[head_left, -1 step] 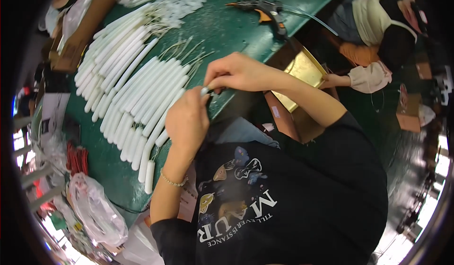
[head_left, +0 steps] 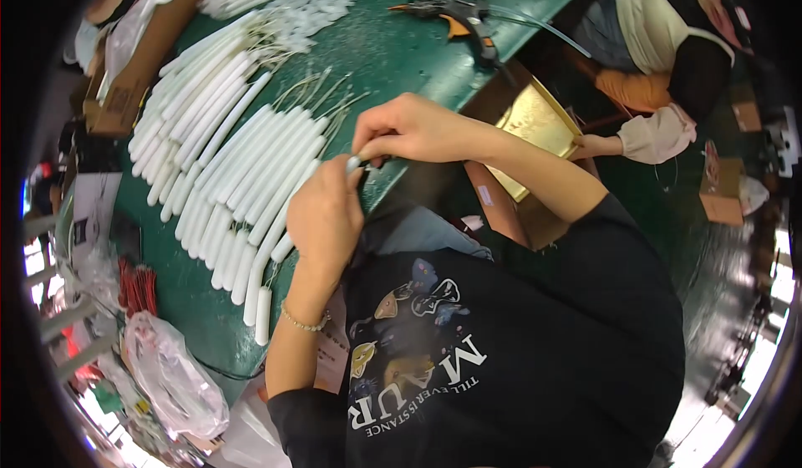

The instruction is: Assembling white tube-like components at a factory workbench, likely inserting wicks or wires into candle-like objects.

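My left hand (head_left: 326, 209) and my right hand (head_left: 409, 129) meet over the near edge of the green table. Fingers of both are closed around a small white tubular piece (head_left: 353, 164), its end showing between them. Most of that piece is hidden, and a dark bit shows just under the right fingers. Left of my hands lie rows of slim white candle-like tubes (head_left: 242, 167), side by side, with thin pale wires (head_left: 330, 100) sticking out of their far ends. One shorter tube (head_left: 263, 316) lies at the near end of the rows.
A black and orange glue gun (head_left: 459, 18) lies on the table (head_left: 393, 75) beyond my hands. At right, another person's hand (head_left: 595, 145) touches a gold-coloured tray (head_left: 535, 125) over a cardboard box. Plastic bags (head_left: 175, 376) and red wire bundles (head_left: 136, 287) sit at the left.
The whole view has shifted slightly. My hands remain together on the small white piece, with only a slight change in the fingers.
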